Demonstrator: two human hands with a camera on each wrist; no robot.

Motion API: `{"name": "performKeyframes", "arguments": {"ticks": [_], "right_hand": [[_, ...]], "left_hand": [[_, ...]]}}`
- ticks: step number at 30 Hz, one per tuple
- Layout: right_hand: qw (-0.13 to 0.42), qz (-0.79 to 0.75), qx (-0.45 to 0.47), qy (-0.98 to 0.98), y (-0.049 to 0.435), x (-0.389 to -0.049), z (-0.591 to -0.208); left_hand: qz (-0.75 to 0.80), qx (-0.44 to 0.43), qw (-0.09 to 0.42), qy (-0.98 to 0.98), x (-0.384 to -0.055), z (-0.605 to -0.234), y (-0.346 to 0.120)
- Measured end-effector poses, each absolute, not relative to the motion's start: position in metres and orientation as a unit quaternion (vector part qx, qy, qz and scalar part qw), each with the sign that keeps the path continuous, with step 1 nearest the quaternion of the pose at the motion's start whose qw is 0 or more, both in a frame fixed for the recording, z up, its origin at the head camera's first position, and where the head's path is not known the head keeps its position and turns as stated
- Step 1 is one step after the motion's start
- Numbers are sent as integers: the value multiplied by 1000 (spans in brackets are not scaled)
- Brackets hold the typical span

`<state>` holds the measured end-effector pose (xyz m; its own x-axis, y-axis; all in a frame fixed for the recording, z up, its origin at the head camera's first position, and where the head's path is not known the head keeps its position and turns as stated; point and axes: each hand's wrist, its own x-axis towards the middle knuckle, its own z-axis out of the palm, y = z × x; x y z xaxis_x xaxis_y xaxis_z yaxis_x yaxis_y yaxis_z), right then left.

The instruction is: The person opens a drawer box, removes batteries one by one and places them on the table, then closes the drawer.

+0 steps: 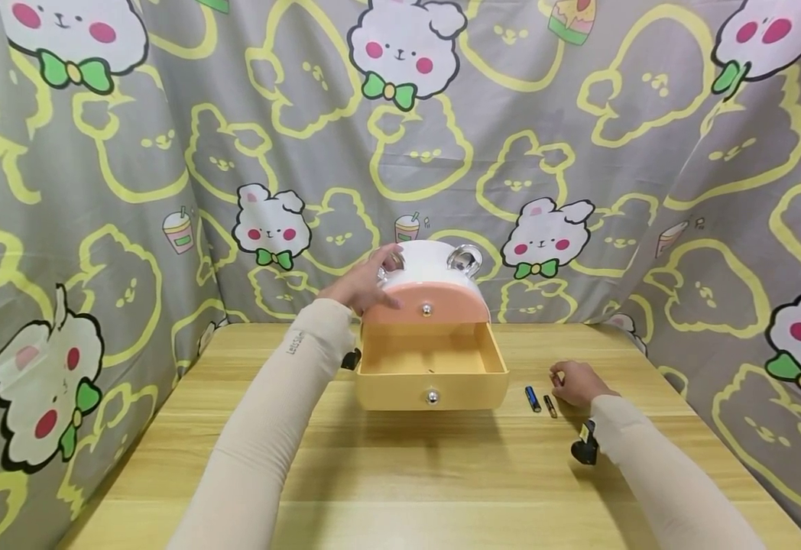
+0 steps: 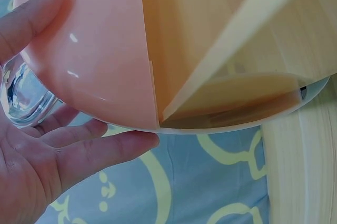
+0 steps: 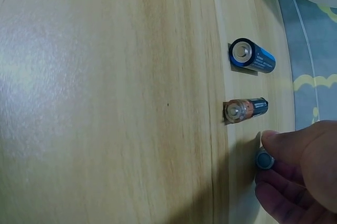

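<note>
A small drawer box with a white rounded top (image 1: 435, 263), a pink upper drawer (image 1: 410, 305) and a yellow lower drawer (image 1: 469, 391) stands on the table. The yellow drawer is pulled out, the pink one closed. My left hand (image 1: 366, 283) holds the box at its upper left: the thumb lies on the pink front, the fingers against the side. To the box's right, my right hand (image 1: 579, 384) pinches a battery (image 3: 265, 159) between thumb and fingers, close to the tabletop. Beside it lie a blue battery (image 3: 262, 60) and a black and copper battery (image 3: 255, 108).
The wooden table (image 1: 387, 473) reaches back to a grey patterned curtain (image 1: 332, 153) that also hangs at both sides. Shiny silver ears (image 1: 465, 261) stick up from the box top, and round silver knobs (image 1: 432, 397) sit on the drawer fronts.
</note>
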<state>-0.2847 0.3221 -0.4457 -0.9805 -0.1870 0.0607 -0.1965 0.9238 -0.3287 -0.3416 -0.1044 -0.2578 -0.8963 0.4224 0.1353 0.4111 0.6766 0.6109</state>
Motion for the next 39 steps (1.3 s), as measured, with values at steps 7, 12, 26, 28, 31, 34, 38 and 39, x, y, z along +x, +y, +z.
{"name": "performKeyframes", "arguments": {"ticks": [7, 12, 26, 28, 31, 34, 38, 39], "right_hand": [[9, 167, 96, -981, 322, -285, -443], [9, 170, 94, -981, 321, -284, -441], [-13, 168, 88, -982, 324, -280, -429], [-14, 173, 83, -981, 324, -280, -426], [-21, 181, 78, -980, 323, -280, -420], [-16, 180, 86, -980, 319, -281, -415], [8, 169, 105, -980, 313, -283, -408], [10, 170, 109, -979, 312, -283, -406]], "left_hand": [[332, 232, 5, 914, -342, -258, -104], [332, 235, 3, 913, -343, -258, -105], [341, 240, 5, 909, -343, -258, -104], [344, 240, 4, 908, -344, -258, -103], [350, 236, 5, 907, -344, -258, -103], [354, 231, 7, 906, -343, -258, -103], [361, 218, 13, 907, -342, -257, -102], [363, 215, 15, 906, -341, -256, -102]]}}
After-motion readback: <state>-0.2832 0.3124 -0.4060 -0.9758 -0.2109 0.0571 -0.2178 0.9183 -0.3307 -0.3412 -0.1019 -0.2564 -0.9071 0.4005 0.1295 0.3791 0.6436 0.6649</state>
